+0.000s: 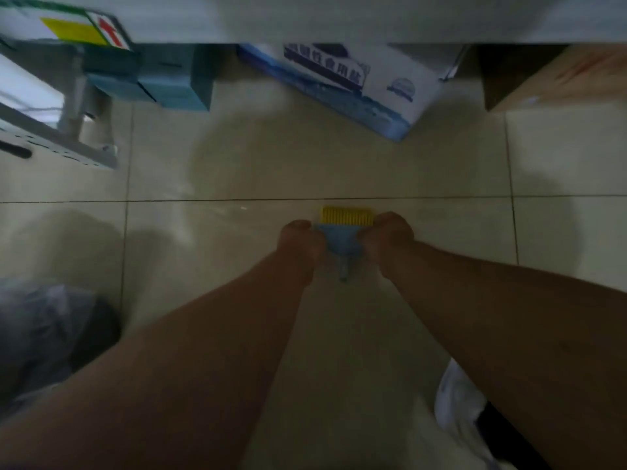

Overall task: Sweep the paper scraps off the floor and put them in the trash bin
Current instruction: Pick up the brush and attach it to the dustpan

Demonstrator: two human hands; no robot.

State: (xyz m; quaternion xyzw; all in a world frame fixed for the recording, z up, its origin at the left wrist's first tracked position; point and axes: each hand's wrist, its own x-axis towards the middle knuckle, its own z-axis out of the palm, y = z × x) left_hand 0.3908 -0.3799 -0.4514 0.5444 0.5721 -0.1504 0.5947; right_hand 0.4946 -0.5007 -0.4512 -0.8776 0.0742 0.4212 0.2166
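Observation:
A small blue tool with a yellow comb-like edge (345, 228) is held low over the beige tiled floor (237, 266) at the centre of the head view. My left hand (298, 244) grips its left side and my right hand (390, 240) grips its right side. A short blue stub sticks out from the tool toward me. No paper scraps or trash bin can be made out; the picture is blurred.
A blue-and-white carton (356, 86) leans under a white ledge at the back. Blue boxes (163, 83) and a grey metal stand (78, 113) sit at the back left. A brown box (559, 76) is at the back right. Grey cloth (44, 330) lies at the left.

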